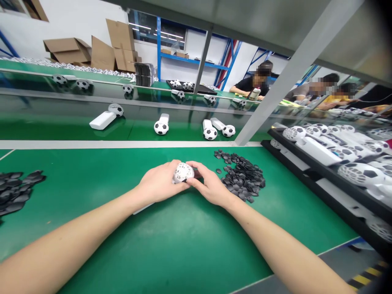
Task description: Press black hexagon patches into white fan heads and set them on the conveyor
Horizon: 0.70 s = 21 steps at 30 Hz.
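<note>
My left hand [161,179] is wrapped round a white handheld device with a lattice, football-shaped head [183,172]. The pale end of its handle [143,208] shows beneath my wrist. My right hand [211,183] is curled at the right side of the ball head, thumb and fingertips closed in. By the thumb tips a small black piece [185,180] shows at the ball's lower edge, partly hidden by the fingers. Just right of my right hand lies a pile of flat black pieces [245,175].
More dark pieces [18,190] lie at the far left. Black trays [300,171] of white ball-headed devices stand at the right. Beyond the pale ledge [122,144], several finished-looking football devices [161,127] lie on a green belt. A slanted post [275,77] rises ahead. Co-workers [260,79] sit beyond.
</note>
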### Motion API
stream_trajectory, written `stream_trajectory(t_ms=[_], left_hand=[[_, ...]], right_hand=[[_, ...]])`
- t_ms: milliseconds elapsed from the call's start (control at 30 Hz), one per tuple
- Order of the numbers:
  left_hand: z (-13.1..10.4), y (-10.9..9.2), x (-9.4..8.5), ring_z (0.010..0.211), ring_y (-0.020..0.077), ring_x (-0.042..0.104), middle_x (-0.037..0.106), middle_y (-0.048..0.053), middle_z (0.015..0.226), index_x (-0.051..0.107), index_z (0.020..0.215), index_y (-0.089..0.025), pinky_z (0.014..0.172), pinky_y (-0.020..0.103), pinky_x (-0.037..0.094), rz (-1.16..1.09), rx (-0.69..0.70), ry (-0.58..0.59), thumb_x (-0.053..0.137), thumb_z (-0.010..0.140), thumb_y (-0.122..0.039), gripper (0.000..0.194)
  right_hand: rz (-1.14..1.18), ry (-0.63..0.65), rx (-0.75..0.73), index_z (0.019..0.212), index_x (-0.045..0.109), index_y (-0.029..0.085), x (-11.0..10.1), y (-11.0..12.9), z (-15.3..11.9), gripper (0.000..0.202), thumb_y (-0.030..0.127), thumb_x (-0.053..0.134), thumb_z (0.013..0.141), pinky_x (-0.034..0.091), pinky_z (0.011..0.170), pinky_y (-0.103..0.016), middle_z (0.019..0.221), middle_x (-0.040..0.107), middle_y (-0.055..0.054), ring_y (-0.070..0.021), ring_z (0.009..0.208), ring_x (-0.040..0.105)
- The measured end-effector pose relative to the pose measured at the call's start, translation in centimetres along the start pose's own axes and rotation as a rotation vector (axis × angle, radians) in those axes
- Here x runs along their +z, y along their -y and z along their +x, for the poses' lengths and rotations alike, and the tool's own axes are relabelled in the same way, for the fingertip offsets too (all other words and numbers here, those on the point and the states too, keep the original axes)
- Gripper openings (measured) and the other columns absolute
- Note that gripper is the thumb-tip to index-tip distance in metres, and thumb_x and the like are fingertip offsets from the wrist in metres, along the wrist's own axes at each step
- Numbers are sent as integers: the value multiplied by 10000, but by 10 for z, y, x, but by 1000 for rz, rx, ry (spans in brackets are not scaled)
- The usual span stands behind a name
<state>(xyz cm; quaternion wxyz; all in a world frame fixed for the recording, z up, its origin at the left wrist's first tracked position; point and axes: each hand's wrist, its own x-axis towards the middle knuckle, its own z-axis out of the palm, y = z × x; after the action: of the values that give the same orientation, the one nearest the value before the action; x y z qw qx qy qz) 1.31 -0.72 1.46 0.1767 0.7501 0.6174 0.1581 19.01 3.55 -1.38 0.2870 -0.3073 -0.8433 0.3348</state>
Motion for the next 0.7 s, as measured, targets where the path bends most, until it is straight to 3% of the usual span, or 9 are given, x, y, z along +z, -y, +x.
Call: stream_trajectory(t_ms=[133,400,533,600,700], left_hand=[[1,1,1,785,231,579,607,13,904,473,1016,-251,540,274,382,4,-10,-15,509,709,-567,443],[3,-2,2,762,236,575,606,32,875,482,978,-226,531,276,370,59,7,-28,483,725,-565,422],[5,1,-4,806,236,581,616,17,917,482,1010,-247,558,271,395,12,-7,5,536,696,-534,429],[7,8,-10,858,234,579,613,4,990,450,1104,-277,613,275,425,-16,-10,51,595,658,-456,502],[10,24,-19,918,252,566,597,22,1065,410,1199,-280,697,305,441,58,-16,92,587,643,-296,583]], right_hand=[[19,20,2,1219,403,216,-2,0,-1,437,280,542,810,453,886,-341,1203,508,-66,-180,1043,517],[-8,-61,41,1200,429,214,6,2,0,427,272,552,795,487,738,-315,1169,528,-71,-186,964,535],[77,-47,105,1159,473,206,0,-4,7,348,298,513,826,482,783,-308,1122,559,-60,-165,943,555],[0,-111,135,1114,524,200,-6,-12,11,288,315,464,857,469,817,-311,1083,564,-62,-160,943,553],[-324,-171,103,1114,567,203,-11,-24,15,293,311,478,857,422,887,-342,1070,546,-80,-188,1002,508]])
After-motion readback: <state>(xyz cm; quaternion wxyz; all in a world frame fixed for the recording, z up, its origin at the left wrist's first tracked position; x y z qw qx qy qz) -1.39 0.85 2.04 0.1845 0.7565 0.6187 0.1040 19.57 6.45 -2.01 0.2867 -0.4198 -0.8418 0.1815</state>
